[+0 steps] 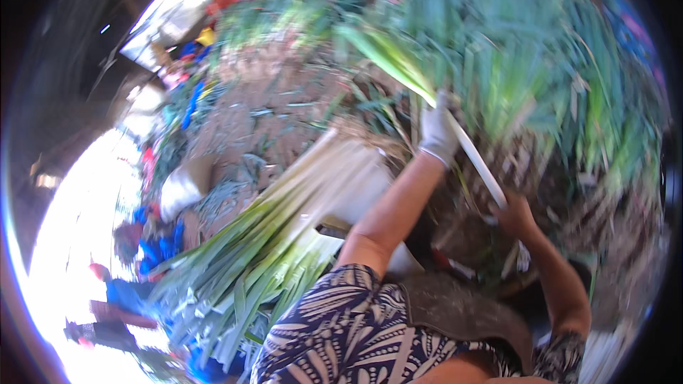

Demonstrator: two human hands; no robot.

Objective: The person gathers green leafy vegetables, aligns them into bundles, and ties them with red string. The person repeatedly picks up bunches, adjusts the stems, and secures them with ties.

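My left hand [440,125], in a pale glove, is closed around the stem of a long leek [476,162]. The leek lies slanted, its green leaves to the upper left and its white end toward the lower right. My bare right hand [512,216] is at that white end; its fingers are blurred, and whether it grips the leek or a tool is unclear. Left of my forearm lies a pile of leeks [299,192] with white stems and fanned green leaves.
Dense bundles of leeks [496,64] with soil-covered roots stand across the far side and right. Leaf scraps lie on the brown ground [251,101]. A white sack [184,189] and several people in blue [160,245] are at the left.
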